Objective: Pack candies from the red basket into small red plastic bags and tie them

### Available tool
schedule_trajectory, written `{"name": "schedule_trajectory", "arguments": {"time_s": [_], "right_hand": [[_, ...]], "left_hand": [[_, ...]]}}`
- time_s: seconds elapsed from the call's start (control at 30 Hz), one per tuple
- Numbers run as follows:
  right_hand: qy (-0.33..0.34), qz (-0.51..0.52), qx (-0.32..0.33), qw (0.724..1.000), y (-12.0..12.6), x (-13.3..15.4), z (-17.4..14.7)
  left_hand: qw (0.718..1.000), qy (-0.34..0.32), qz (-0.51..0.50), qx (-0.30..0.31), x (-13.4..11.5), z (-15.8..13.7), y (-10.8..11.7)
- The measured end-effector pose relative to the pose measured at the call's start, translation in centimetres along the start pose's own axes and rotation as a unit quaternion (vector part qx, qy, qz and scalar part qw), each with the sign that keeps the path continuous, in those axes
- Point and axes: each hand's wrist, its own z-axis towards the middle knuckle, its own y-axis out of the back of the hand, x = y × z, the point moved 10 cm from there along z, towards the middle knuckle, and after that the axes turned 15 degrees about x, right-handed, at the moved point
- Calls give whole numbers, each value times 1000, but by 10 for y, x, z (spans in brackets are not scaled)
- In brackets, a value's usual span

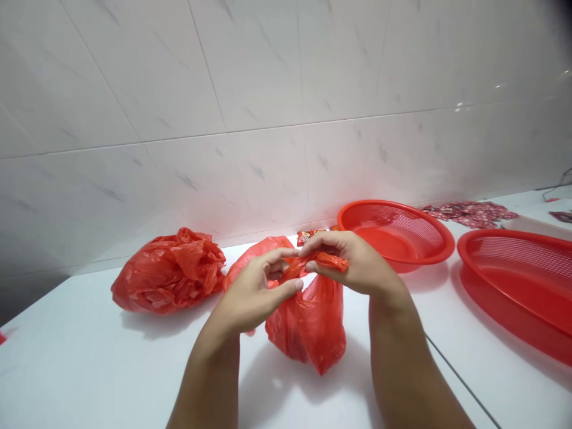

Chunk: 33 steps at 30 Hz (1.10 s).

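A red plastic bag point(308, 328) hangs or rests just above the white tabletop, its upper part gathered and twisted between my hands. My left hand point(263, 289) grips the twisted neck from the left, thumb stretched along it. From the right, my right hand point(346, 256) pinches the handle end, and a loose tip sticks out past its fingers. What the bag holds is hidden by the plastic. Behind my left hand lies more red plastic point(268, 245), partly covered; I cannot tell whether it is a separate bag.
A full, crumpled red bag point(167, 274) sits at the left. Two red mesh baskets, one round point(393, 235) and one longer point(518, 292), stand at the right. Small red packets point(306, 236) lie by the tiled wall point(268, 161). Patterned wrappers point(471, 213) are spread behind the baskets.
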Motion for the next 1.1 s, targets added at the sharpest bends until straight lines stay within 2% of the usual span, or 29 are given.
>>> {"name": "schedule_trajectory", "arguments": {"time_s": [0.1, 0.27, 0.37, 0.5, 0.7, 0.8, 1.1], "right_hand": [[7, -16, -46, 999, 4, 0, -1], [25, 0, -55, 998, -2, 4, 2], [28, -19, -62, 998, -2, 8, 4], [29, -47, -70, 996, 0, 5, 9], [-47, -135, -67, 987, -2, -18, 19], [-70, -155, -54, 984, -4, -24, 22], [-93, -125, -67, 985, 4, -34, 14]], "left_hand": [[999, -11, -40, -26, 2, 0, 7], [995, -29, -90, -34, 2, 2, 8], [997, -23, -59, -34, 1, 3, 9], [997, -6, -38, -72, 10, 3, 19], [975, 64, 154, -148, 19, -2, 33], [968, 85, 184, -145, 21, -2, 33], [966, 68, 207, -138, 18, -1, 32]]}}
